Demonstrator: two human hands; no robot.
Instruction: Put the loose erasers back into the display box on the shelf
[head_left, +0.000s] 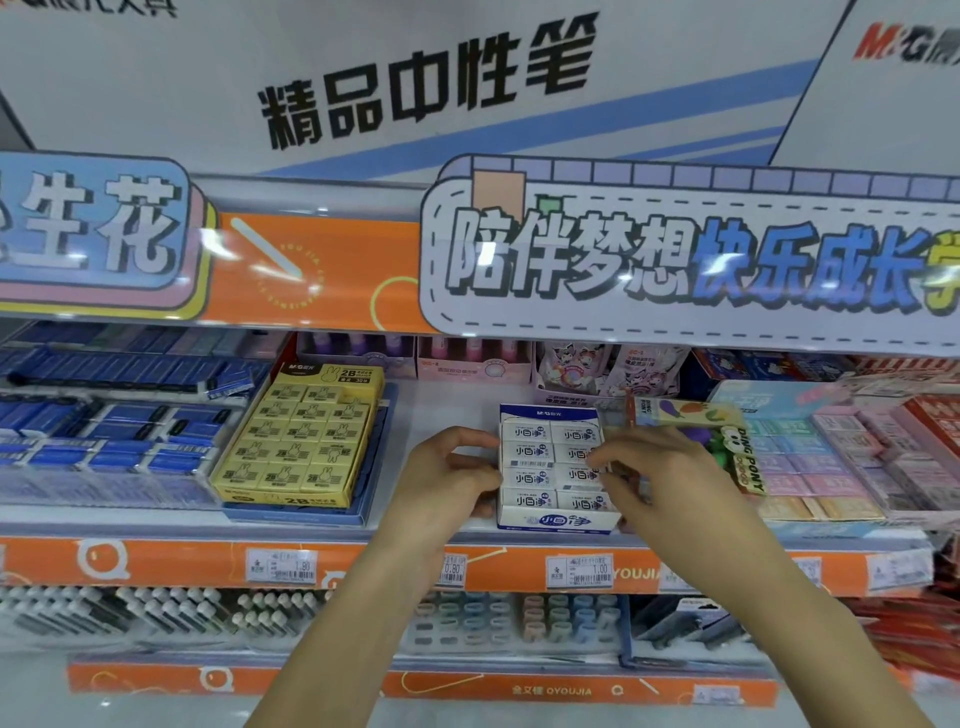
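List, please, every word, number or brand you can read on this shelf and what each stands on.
"精品中性笔": top wall sign
"陪伴梦想快乐成长": shelf banner
"生花": blue banner
"2B": yellow eraser box
"小白净": white display box, between left hand and right hand
"DING PONY": tilted box
"1.80", "0.80", "1.00": price tags
Barcodes, small print: unreadable.

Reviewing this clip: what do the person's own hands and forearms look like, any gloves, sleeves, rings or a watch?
Both hands are bare, with no gloves: the left hand and the right hand. Both forearms are uncovered as far as the bottom edge of the head view, so no sleeve shows. No watch, bracelet or ring is visible on either, though the picture is slightly soft.
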